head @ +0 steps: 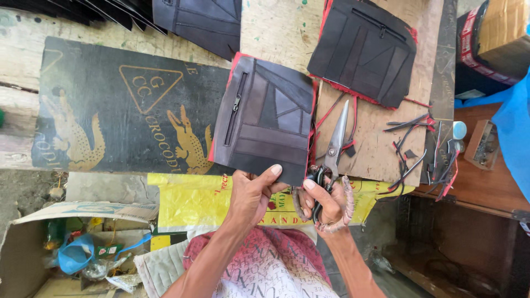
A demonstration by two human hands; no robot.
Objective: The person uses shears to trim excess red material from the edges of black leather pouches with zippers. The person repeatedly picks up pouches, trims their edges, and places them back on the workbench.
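Observation:
My left hand [251, 193] pinches the near edge of a black leather wallet panel [268, 118] with a zipper pocket and red lining at its edges. It lies flat on the work surface. My right hand [326, 201] grips the wrapped handles of a pair of steel scissors [335, 140]. The blades point away from me along the panel's right edge, beside the red lining strip. A second, similar black panel [364, 49] with red trim lies further back on the right.
A black mat printed with gold crocodiles [121, 110] covers the wooden table on the left. Thin black and red leather offcuts [419, 149] lie on the plywood board at right. More dark panels [199, 19] sit at the back. A yellow bag [193, 201] hangs near my lap.

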